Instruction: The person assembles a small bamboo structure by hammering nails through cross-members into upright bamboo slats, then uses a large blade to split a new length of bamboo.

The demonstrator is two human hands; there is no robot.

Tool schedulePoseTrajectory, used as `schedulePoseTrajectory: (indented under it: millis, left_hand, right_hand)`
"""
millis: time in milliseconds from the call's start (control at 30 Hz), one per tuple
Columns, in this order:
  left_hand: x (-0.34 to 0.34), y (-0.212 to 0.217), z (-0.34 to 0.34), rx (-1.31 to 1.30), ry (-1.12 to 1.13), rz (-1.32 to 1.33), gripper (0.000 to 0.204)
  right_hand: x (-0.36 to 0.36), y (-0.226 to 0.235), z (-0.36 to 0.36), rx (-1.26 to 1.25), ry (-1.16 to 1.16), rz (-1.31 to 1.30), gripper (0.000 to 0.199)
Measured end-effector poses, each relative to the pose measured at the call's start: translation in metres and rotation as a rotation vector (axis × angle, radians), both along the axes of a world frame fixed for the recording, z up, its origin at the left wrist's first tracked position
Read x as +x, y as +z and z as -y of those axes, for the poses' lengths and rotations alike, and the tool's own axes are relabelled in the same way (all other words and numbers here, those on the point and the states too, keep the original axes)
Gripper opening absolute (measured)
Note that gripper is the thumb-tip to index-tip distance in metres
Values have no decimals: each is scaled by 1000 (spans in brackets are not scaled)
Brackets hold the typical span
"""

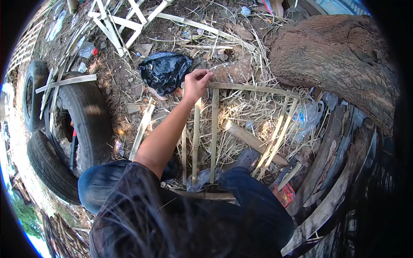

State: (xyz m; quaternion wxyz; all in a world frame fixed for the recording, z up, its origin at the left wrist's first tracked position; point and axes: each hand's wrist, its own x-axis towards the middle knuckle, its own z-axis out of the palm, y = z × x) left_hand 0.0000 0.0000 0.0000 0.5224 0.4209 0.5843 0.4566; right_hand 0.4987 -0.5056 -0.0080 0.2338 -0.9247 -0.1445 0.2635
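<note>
My left hand (198,84) reaches forward over the ground with thumb and fingers pinched together. Whatever small thing is between the fingertips, if any, is too small to make out. It is at the near left end of a bamboo rail (254,88), the far side of a slatted bamboo frame. Upright slats (214,133) run from that rail back toward my legs, and a pair of slats (277,137) slants at its right end. A near rail (206,195) lies partly under my body. Just left of the hand sits a crumpled black plastic bag (165,71). My right hand is out of sight.
Old tyres (88,120) stand at the left, with a red-and-black handled tool (73,146) among them. A thick tree trunk (331,60) fills the far right. Split bamboo strips (124,26) lie at the back. A bamboo pole piece (251,139) rests beneath the frame among shavings.
</note>
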Motion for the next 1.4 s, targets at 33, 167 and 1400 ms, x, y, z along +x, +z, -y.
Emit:
schedulePoseTrajectory:
  millis: [33, 167, 1400]
  left_hand:
    - [-1, 4, 0, -24, 45, 75, 15]
    - [-25, 14, 0, 48, 77, -1, 16]
    - [-57, -24, 18, -77, 453, 253, 13]
  right_hand:
    - [-6, 5, -4, -52, 1, 27, 39]
    - [-46, 34, -45, -63, -36, -89, 38]
    - [-69, 65, -86, -17, -34, 1, 31]
